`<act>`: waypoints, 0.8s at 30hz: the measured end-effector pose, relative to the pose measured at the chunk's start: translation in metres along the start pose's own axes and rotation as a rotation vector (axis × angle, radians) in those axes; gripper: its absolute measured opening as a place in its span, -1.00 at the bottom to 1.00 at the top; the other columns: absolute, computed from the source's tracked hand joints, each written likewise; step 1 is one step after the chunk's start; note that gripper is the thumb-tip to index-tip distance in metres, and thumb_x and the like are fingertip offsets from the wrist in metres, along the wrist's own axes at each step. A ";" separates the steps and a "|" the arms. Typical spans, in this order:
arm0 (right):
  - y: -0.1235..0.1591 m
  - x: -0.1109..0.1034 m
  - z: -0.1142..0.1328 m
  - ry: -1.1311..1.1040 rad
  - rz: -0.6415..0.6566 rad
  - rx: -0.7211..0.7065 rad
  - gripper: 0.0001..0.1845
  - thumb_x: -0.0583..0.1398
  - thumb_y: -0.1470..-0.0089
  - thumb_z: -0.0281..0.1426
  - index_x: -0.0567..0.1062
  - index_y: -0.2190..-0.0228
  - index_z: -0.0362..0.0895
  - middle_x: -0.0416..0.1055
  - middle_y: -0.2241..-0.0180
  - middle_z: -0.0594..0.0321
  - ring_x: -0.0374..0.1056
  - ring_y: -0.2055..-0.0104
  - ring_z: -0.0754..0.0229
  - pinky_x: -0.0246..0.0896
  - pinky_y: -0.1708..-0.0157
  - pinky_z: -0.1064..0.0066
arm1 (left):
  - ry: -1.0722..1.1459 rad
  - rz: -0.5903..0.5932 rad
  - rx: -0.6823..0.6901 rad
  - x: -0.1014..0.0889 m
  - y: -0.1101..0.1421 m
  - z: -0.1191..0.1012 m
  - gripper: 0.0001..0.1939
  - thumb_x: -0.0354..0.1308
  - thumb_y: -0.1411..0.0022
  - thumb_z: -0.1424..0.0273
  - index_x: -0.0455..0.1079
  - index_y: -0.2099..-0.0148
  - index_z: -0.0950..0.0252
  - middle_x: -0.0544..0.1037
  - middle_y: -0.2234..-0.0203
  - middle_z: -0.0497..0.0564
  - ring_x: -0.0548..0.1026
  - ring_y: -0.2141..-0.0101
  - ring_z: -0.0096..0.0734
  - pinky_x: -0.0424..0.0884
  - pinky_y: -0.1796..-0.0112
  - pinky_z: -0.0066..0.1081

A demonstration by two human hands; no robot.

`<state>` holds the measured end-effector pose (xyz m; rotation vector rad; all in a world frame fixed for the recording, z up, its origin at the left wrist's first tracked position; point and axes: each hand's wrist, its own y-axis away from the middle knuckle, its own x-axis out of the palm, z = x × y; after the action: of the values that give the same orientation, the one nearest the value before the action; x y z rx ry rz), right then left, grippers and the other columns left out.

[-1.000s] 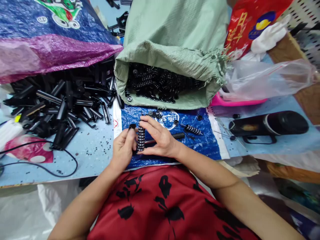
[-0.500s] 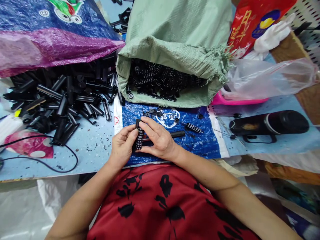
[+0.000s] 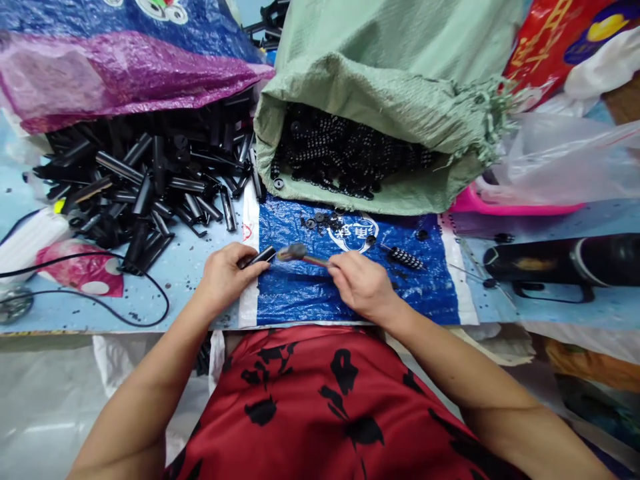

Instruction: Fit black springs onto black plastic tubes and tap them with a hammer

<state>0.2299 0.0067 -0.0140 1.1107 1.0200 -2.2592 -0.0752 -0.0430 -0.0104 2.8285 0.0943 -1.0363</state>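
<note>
My left hand (image 3: pixel 226 275) is closed around a short, glossy black tube-like piece (image 3: pixel 260 256), whose end points right. In my right hand (image 3: pixel 364 283) is the handle of a small hammer (image 3: pixel 293 253); its dark head is just right of the black piece, and I cannot tell if they touch. Both hands are above a blue printed plastic sheet (image 3: pixel 305 300). On it, to the right, lies a stack of black number wheels (image 3: pixel 405 258) on a thin rod. Loose black discs (image 3: pixel 315 221) are scattered beyond the hammer.
A green woven sack (image 3: pixel 390 87) gapes open with many numbered black wheels inside. Black tube pieces (image 3: pixel 145 177) pile up at the left under a blue and purple bag (image 3: pixel 135 73). A black cable (image 3: pixel 160 293) loops at the left; a black flask (image 3: pixel 545 260) lies at the right.
My hands were together on a black piece with number wheels and have moved apart. My right hand has let go and picked up the hammer. The view has shifted.
</note>
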 end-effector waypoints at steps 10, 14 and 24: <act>-0.029 0.001 0.017 -0.009 0.118 -0.023 -0.64 0.02 -0.46 -0.26 0.59 0.08 -0.09 0.54 0.37 0.13 0.41 0.36 0.13 0.32 0.32 0.28 | 0.163 0.199 -0.155 0.002 -0.009 0.001 -0.63 0.46 -0.04 0.10 0.44 0.39 0.24 0.43 0.62 -0.10 0.32 0.62 -0.47 0.16 0.58 -0.43; -0.025 0.006 0.029 -0.110 0.135 -0.170 -0.60 0.00 -0.47 -0.21 0.59 0.03 -0.07 0.57 0.33 0.10 0.45 0.32 0.11 0.36 0.29 0.27 | 0.146 0.245 -0.134 0.003 -0.020 0.002 -0.60 0.51 0.05 0.13 0.37 0.45 0.22 0.36 0.64 -0.12 0.26 0.59 -0.48 0.09 0.54 -0.41; -0.004 0.012 -0.001 -0.159 0.107 -0.189 -0.75 0.20 -0.37 -0.34 0.60 -0.01 -0.06 0.61 0.31 0.15 0.49 0.32 0.15 0.39 0.28 0.32 | -0.265 0.322 -0.042 -0.062 0.045 -0.017 -0.74 0.38 -0.07 0.32 0.33 0.48 0.17 0.37 0.61 -0.09 0.24 0.59 -0.39 0.01 0.47 -0.32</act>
<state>0.2207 0.0093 -0.0226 0.8716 1.0581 -2.0814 -0.1070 -0.0861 0.0465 2.5256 -0.3473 -1.2940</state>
